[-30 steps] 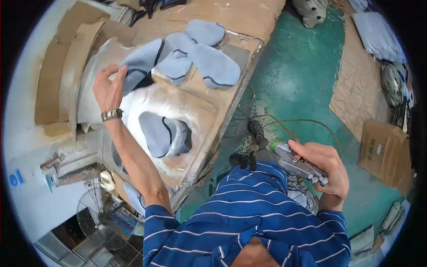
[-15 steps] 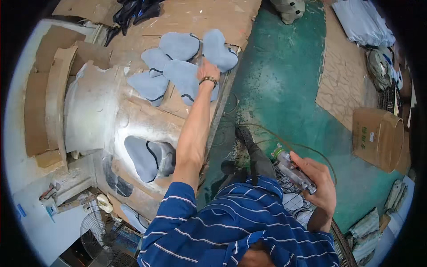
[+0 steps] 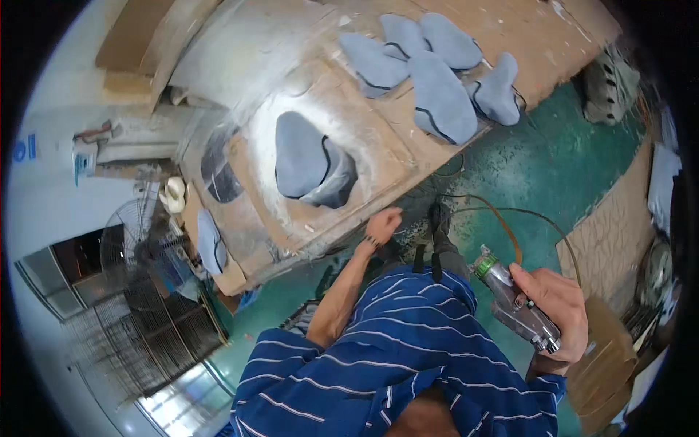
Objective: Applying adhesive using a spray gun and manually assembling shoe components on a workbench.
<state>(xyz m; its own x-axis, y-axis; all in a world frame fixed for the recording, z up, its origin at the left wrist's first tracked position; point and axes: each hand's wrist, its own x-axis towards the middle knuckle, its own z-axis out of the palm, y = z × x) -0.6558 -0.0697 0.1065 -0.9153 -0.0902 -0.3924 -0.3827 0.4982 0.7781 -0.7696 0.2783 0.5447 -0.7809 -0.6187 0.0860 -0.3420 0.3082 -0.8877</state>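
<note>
My right hand (image 3: 553, 309) is wrapped round a spray gun (image 3: 510, 288) with a clear, dirty body and a green collar. A hose runs from it. My left hand (image 3: 384, 224) hangs beside the workbench's near edge, fingers loosely bent, nothing visible in it. On the bench in front of me a grey saddle-shaped cover (image 3: 298, 154) with a black edge strip lies partly over a dark moulded form (image 3: 338, 182), amid white overspray. Further right on the bench lies a group of similar grey covers (image 3: 443, 95), some overlapping; one bent cover (image 3: 499, 91) sits near the bench edge.
The bench top (image 3: 393, 171) is covered with stained cardboard. At left stand a wire-caged fan (image 3: 135, 240) and another grey cover (image 3: 210, 240). A hose (image 3: 502, 217) loops over the green floor (image 3: 539, 175). A cardboard box (image 3: 604, 357) is at the lower right.
My left hand has let go of the bent grey cover and drawn back to the bench edge. The view has turned left, and the spray gun stays in my right hand.
</note>
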